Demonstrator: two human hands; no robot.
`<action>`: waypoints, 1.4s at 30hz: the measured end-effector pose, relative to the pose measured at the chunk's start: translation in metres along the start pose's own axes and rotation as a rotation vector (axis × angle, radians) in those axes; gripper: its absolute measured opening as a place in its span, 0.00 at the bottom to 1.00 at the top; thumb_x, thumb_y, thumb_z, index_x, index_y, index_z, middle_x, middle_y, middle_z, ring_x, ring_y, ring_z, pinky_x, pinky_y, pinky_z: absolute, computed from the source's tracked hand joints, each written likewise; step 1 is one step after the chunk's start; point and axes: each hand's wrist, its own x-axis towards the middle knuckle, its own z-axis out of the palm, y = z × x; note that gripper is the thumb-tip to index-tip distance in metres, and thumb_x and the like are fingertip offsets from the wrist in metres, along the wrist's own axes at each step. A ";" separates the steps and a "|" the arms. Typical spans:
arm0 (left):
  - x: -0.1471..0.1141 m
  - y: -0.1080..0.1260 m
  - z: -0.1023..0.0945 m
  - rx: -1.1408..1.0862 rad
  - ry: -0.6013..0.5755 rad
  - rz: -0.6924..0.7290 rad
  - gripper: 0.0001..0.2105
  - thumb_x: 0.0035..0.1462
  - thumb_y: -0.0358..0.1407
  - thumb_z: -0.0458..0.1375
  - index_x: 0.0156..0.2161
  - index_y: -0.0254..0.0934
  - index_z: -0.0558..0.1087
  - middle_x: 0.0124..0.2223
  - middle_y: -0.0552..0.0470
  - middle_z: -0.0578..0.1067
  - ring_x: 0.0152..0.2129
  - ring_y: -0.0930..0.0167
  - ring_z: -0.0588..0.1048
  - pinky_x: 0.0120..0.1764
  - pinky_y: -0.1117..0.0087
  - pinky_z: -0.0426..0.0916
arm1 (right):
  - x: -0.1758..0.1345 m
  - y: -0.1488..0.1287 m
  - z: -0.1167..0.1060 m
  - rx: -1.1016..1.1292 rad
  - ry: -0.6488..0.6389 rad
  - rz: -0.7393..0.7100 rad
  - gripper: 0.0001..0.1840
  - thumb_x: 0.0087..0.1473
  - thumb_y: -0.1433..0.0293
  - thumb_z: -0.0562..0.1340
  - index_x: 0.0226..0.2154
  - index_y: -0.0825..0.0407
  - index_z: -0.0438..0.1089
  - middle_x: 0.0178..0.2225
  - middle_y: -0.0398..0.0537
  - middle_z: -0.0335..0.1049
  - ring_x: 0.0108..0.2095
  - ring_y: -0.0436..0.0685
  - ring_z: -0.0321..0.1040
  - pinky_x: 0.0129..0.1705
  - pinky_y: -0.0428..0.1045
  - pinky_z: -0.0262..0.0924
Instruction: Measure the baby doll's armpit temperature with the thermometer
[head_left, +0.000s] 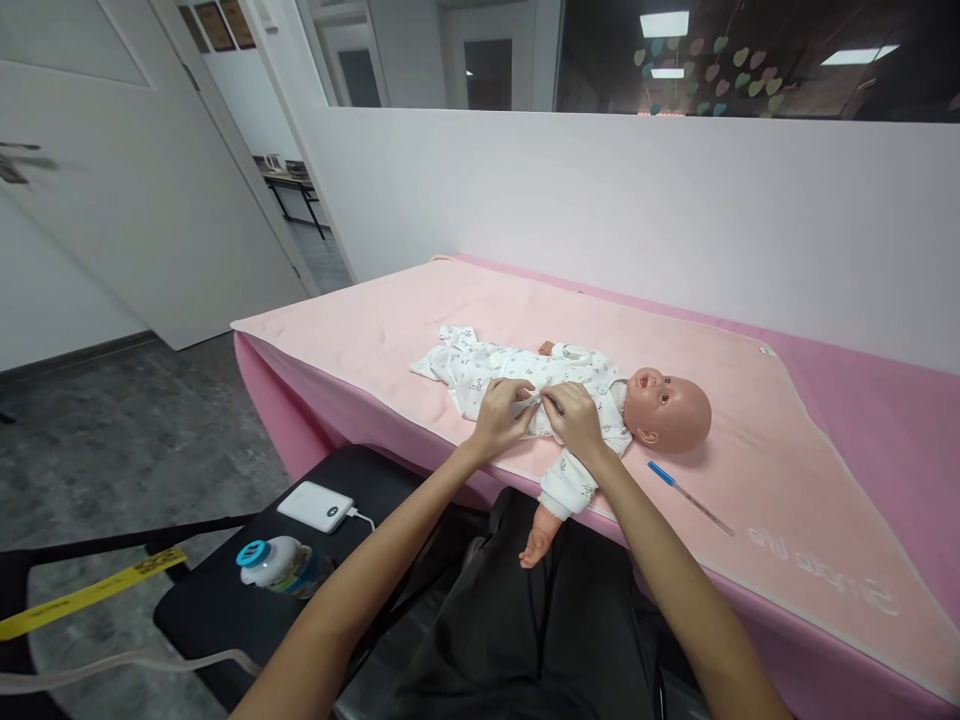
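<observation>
Dark trousers (532, 630) fill the space below the near edge of the pink-covered table (862, 345). Along that edge a doll (667, 410) lies face up on the pale pink blanket (337, 325), head toward the right edge, one arm hanging over the near edge. Left thumb and fingers are pinched together on its white patterned outfit (487, 375); that left hand (504, 418) nearly meets the right hand (576, 418), whose bent fingertips touch the cloth, though whether they grip it I cannot tell. Nearer the edge than the head lies a blue-ended stick (690, 497).
</observation>
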 end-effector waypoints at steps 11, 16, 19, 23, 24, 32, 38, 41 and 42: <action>0.006 -0.004 -0.002 -0.266 -0.089 -0.284 0.12 0.45 0.31 0.60 0.37 0.38 0.66 0.26 0.57 0.71 0.28 0.72 0.73 0.39 0.68 0.65 | 0.001 -0.002 -0.002 -0.001 -0.020 0.013 0.08 0.56 0.73 0.54 0.31 0.51 0.69 0.30 0.47 0.72 0.34 0.54 0.66 0.39 0.50 0.59; 0.006 -0.005 -0.003 -0.432 -0.124 -0.355 0.11 0.43 0.26 0.56 0.36 0.38 0.67 0.24 0.58 0.71 0.26 0.72 0.73 0.36 0.70 0.66 | 0.000 -0.001 -0.001 -0.008 -0.014 -0.003 0.08 0.55 0.74 0.55 0.31 0.52 0.69 0.30 0.46 0.72 0.33 0.54 0.65 0.39 0.49 0.59; 0.006 -0.003 -0.004 -0.360 -0.115 -0.348 0.10 0.43 0.26 0.53 0.34 0.38 0.68 0.24 0.58 0.71 0.26 0.71 0.72 0.40 0.66 0.65 | 0.000 -0.001 -0.001 -0.010 -0.022 -0.011 0.08 0.55 0.73 0.54 0.31 0.51 0.69 0.30 0.46 0.72 0.34 0.54 0.66 0.40 0.50 0.59; 0.006 -0.003 -0.005 -0.210 -0.083 -0.314 0.11 0.41 0.26 0.48 0.32 0.38 0.68 0.24 0.57 0.70 0.23 0.72 0.68 0.42 0.63 0.62 | 0.000 -0.002 -0.001 -0.020 -0.015 -0.005 0.08 0.56 0.73 0.54 0.31 0.51 0.69 0.30 0.46 0.72 0.33 0.53 0.65 0.39 0.50 0.59; 0.006 -0.004 -0.005 -0.210 -0.075 -0.311 0.11 0.41 0.27 0.48 0.32 0.38 0.67 0.23 0.57 0.69 0.22 0.73 0.66 0.40 0.64 0.62 | 0.000 -0.002 -0.001 -0.027 -0.003 -0.002 0.08 0.56 0.73 0.54 0.31 0.51 0.69 0.30 0.46 0.71 0.33 0.53 0.65 0.39 0.50 0.58; 0.004 -0.005 -0.007 -0.204 0.022 -0.336 0.06 0.45 0.32 0.48 0.29 0.39 0.67 0.18 0.58 0.58 0.18 0.73 0.60 0.29 0.68 0.61 | 0.000 -0.004 -0.004 -0.091 0.058 0.047 0.09 0.56 0.72 0.53 0.31 0.51 0.69 0.27 0.46 0.70 0.32 0.54 0.63 0.37 0.50 0.56; 0.005 0.005 -0.008 0.033 0.161 -0.287 0.04 0.52 0.33 0.52 0.30 0.39 0.68 0.25 0.55 0.67 0.26 0.70 0.66 0.38 0.64 0.59 | 0.000 -0.004 -0.004 -0.159 0.122 0.058 0.08 0.55 0.73 0.54 0.30 0.51 0.68 0.26 0.46 0.69 0.32 0.54 0.62 0.37 0.51 0.55; 0.004 0.006 -0.006 0.101 0.130 -0.182 0.04 0.54 0.32 0.52 0.30 0.39 0.69 0.30 0.53 0.71 0.31 0.69 0.68 0.41 0.63 0.57 | 0.000 -0.003 -0.003 -0.163 0.115 0.063 0.09 0.55 0.73 0.53 0.30 0.51 0.68 0.26 0.46 0.68 0.31 0.54 0.62 0.37 0.51 0.55; 0.004 0.006 -0.005 0.119 0.093 -0.146 0.05 0.55 0.33 0.52 0.31 0.39 0.69 0.31 0.53 0.72 0.32 0.69 0.68 0.41 0.62 0.57 | 0.000 -0.003 -0.003 -0.162 0.106 0.067 0.09 0.55 0.73 0.53 0.30 0.50 0.68 0.26 0.46 0.68 0.31 0.54 0.61 0.37 0.51 0.55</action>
